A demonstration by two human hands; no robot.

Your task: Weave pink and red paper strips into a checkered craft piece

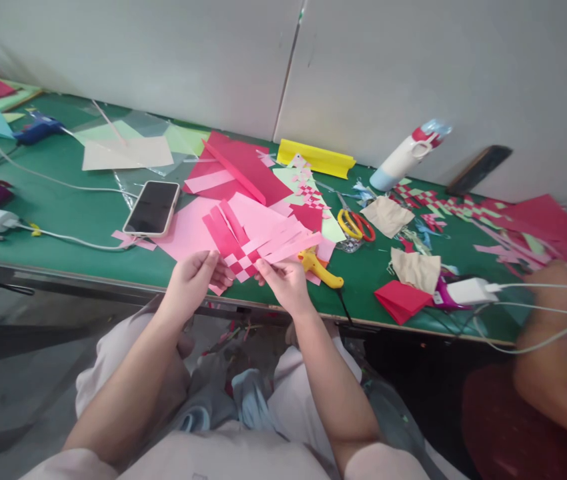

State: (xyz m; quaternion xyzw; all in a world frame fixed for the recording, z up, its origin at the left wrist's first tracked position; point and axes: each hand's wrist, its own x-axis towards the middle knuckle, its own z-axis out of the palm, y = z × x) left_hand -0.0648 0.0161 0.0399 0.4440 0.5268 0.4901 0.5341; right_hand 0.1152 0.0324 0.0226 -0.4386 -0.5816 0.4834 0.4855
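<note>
From the head view, taking the weave (241,264) as the clock's centre: it is held up between the two hands, at the table's (108,260) near edge. The left hand (194,279), at 9 o'clock, pinches its left side between thumb and fingers; the right hand (286,283), toward 4, pinches the right side the same way. Both grips are narrow, with the weave's checked patch between the thumbs

Done so far, by the look of it: a small red-and-pink checked patch, its squares close together. Left: most of the length is unwoven, red strips (216,235) running loose toward 11 o'clock and pink strips (283,241) fanning out toward 2. I would judge it an early stage. How tight the crossings under the fingertips are, I cannot tell

Around it, a phone (152,208) lies at 10 o'clock and red sheets (276,175) at 12 to 1. A yellow glue gun (327,273) sits at 3, scissors (351,225) between 2 and 3, a bottle (403,160) at 2. Finished-looking checked pieces (309,195) lie at 1 to 2, and more lie farther out, between 2 and 3. Well off at 3, a co-worker's arm (546,340) reaches over the table
</note>
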